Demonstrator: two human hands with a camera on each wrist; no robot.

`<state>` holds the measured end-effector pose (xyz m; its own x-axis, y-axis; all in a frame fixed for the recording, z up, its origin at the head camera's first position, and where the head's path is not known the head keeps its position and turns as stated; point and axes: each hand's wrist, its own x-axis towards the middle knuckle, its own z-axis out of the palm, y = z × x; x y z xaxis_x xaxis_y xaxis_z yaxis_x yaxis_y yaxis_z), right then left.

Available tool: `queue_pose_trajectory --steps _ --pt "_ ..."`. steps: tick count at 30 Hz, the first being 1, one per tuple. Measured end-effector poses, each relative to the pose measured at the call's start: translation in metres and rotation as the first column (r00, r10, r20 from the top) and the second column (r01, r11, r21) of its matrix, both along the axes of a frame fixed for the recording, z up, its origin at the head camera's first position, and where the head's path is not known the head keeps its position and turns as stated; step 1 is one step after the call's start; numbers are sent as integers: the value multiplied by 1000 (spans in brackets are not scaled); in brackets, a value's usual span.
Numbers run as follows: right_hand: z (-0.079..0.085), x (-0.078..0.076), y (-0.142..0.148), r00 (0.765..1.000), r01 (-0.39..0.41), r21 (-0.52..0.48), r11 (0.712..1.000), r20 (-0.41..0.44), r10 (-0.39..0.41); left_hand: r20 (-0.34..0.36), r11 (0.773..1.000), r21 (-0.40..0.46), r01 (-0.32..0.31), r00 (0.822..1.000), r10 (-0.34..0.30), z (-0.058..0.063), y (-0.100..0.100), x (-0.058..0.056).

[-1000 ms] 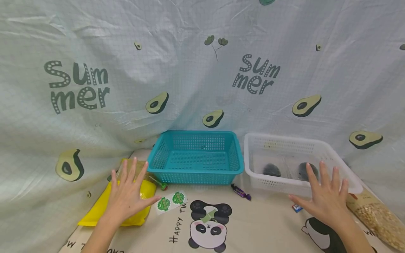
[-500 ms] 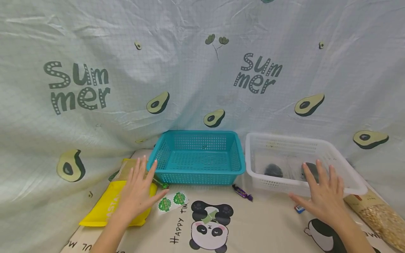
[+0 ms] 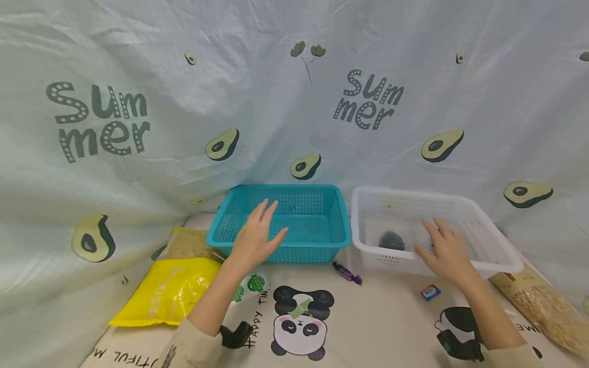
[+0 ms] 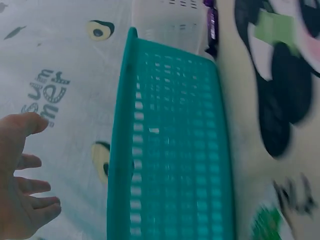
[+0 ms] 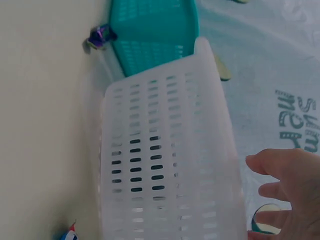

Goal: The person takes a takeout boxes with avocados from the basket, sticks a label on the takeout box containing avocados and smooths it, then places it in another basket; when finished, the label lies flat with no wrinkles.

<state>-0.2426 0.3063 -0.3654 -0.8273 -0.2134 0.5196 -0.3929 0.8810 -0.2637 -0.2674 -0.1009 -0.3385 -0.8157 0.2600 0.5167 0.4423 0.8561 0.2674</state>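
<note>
My left hand (image 3: 255,237) hovers over the front left rim of a teal plastic basket (image 3: 303,254), fingers loosely extended and thumb spread, holding nothing. In the left wrist view those fingers stand apart from the basket's side. My right hand (image 3: 444,250) is above the front of a white plastic basket (image 3: 391,260), also holding nothing. Inside the white one lies a dark round item (image 3: 392,240) in clear packaging; a second dark item is mostly hidden behind the right hand. Bare mesh bottom shows in the teal basket.
At left lies a yellow pasta bag (image 3: 175,291), with green round stickers (image 3: 256,282) beside it. A purple-wrapped candy (image 3: 347,273) and a small blue packet (image 3: 431,292) lie before the baskets. A clear-fronted bag of pale flakes (image 3: 543,312) is at right. A printed curtain hangs behind.
Both hands have moved forward, the left also rightward from beside the yellow bag to over the teal basket, the right over the white basket. Their fingers are less spread. Sleeves and wrist cameras now show.
</note>
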Motion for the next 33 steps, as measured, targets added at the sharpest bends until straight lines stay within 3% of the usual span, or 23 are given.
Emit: queue_pose_trajectory --steps 4,8,11,14,18,20,24,26,27,30,33 --pt "5 -20 3 991 -5 -37 999 133 10 94 997 33 66 993 -69 10 37 -23" --pt "5 -41 2 965 -13 -89 996 259 35 193 988 40 152 969 -157 12 72 -36" --pt "3 -52 0 936 -5 -112 994 348 44 245 974 -16 224 946 -214 8 100 -39" --pt "0 -60 -3 911 18 -70 997 413 13 287 946 -89 311 918 -275 1 128 -40" --pt "-1 -63 -8 900 32 16 999 435 -36 330 905 -150 399 883 -334 -5 160 -42" --pt "-1 -63 -11 898 41 40 998 436 -54 330 891 -191 412 882 -337 -8 174 -43" --pt "-3 -64 -13 891 61 80 995 446 -90 314 897 -293 330 920 -236 -10 203 -43" --pt "-3 -65 -12 880 64 97 993 464 -102 343 899 -365 243 933 -113 -9 218 -40" --pt "-3 -66 -11 873 66 103 992 475 -107 354 888 -413 203 934 -49 -9 227 -39" --pt "-1 -66 -10 846 67 106 992 521 -113 424 839 -521 156 901 96 -8 247 -35" --pt "0 -66 -9 819 60 95 994 564 -104 436 803 -571 169 891 123 -9 256 -35"
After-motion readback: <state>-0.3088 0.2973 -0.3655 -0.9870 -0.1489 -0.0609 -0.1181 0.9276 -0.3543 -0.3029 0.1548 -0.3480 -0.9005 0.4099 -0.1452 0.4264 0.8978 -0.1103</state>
